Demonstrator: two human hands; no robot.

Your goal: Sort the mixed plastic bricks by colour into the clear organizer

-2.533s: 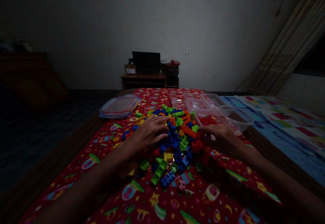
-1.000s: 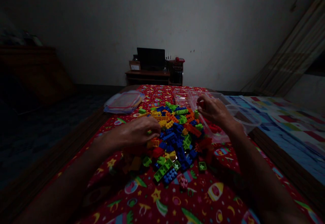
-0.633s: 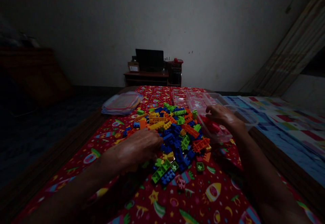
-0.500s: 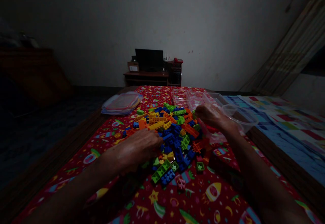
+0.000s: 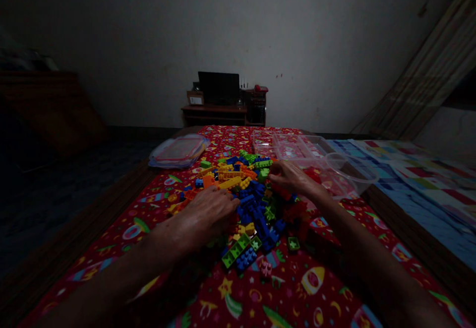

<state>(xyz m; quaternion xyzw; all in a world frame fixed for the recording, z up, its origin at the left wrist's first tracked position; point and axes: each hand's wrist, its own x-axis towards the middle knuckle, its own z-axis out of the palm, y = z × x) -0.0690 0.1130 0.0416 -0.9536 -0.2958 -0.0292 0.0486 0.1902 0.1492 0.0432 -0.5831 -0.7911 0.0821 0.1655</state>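
A loose heap of toy building bricks (image 5: 256,204) in blue, green, yellow and orange lies on the table. My left hand (image 5: 213,205) rests over the heap's left side, palm down, with its fingers curled in; whatever is under them is hidden. On the heap's right side, my right hand (image 5: 287,175) has its fingers bent together beside a green brick (image 5: 263,174). I cannot make out what they hold. Nearer to me lie a long green brick (image 5: 236,250), a blue brick (image 5: 246,258) and a pink brick (image 5: 266,268).
Clear plastic boxes (image 5: 316,144) stand behind and right of the heap, with a round clear tub (image 5: 359,181) at the table's right edge. Stacked lids (image 5: 178,150) lie at the back left. A red patterned cloth (image 5: 286,298) covers the table.
My right hand has moved left and down, from beside the clear boxes onto the right side of the brick heap. My left hand has stayed almost in place.
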